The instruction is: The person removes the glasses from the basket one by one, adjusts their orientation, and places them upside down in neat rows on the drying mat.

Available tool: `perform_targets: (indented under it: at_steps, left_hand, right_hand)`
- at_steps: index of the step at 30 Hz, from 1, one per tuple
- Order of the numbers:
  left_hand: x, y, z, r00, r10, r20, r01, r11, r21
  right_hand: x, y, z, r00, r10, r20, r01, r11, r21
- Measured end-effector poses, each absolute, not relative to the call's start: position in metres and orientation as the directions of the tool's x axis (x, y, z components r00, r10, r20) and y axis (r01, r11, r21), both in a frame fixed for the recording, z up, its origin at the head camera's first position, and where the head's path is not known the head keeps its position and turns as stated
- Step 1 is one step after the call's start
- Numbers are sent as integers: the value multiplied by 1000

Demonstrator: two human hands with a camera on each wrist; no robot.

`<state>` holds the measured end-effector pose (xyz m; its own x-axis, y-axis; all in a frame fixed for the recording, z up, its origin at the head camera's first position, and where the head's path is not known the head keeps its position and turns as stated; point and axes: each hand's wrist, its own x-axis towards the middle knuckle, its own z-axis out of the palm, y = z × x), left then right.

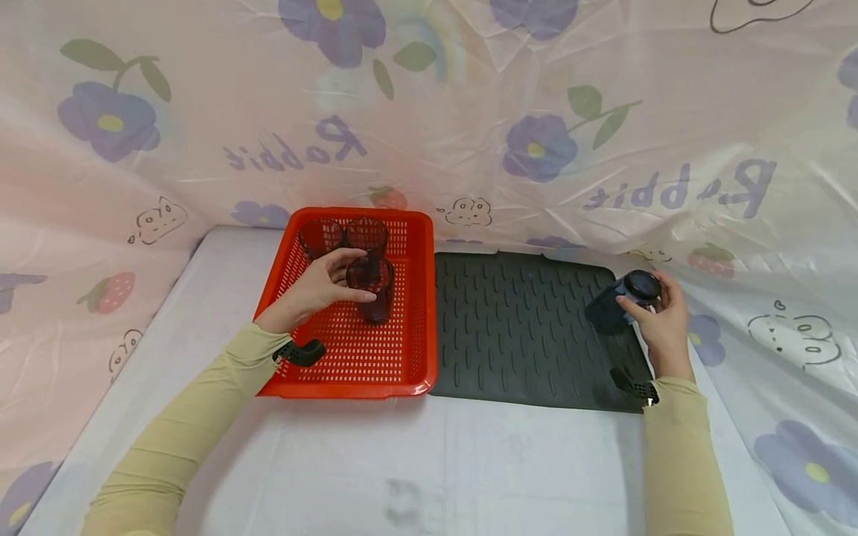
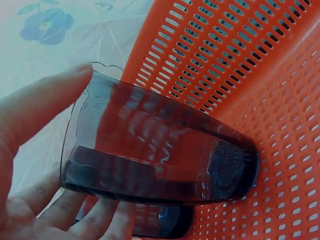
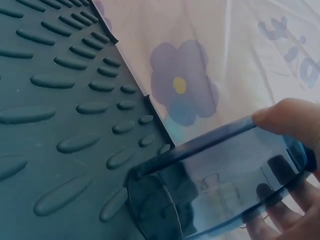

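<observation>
My left hand (image 1: 316,289) grips a dark tinted drinking glass (image 1: 379,304) near its rim, thumb on one side and fingers on the other. This glass is inside the red basket (image 1: 421,372), its thick base (image 2: 232,162) toward the perforated floor; whether it touches is unclear. Two similar glasses (image 1: 320,237) stand behind it at the basket's back. Over the right part of the dark drying mat (image 1: 516,335), my right hand (image 1: 665,321) holds a blue-tinted glass (image 1: 608,309) tilted, fingers round its upper end. The lower end (image 3: 155,205) is at or just above the mat's ridges.
The basket and the mat lie side by side on a white-covered table (image 1: 429,461). A patterned curtain (image 1: 442,134) hangs close behind them and along both sides. The basket's raised walls surround the glasses.
</observation>
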<state>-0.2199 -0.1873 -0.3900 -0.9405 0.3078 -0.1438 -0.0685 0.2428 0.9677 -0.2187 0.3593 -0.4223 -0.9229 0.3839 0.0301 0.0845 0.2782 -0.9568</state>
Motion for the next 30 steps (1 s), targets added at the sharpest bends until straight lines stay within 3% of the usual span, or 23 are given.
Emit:
perform_targets:
  at_steps: [30]
  left_hand:
    - [-221, -186, -392, -944, 296, -143, -75, 231, 970]
  right_hand:
    - [-217, 357, -422, -923, 383, 38, 95, 322, -942]
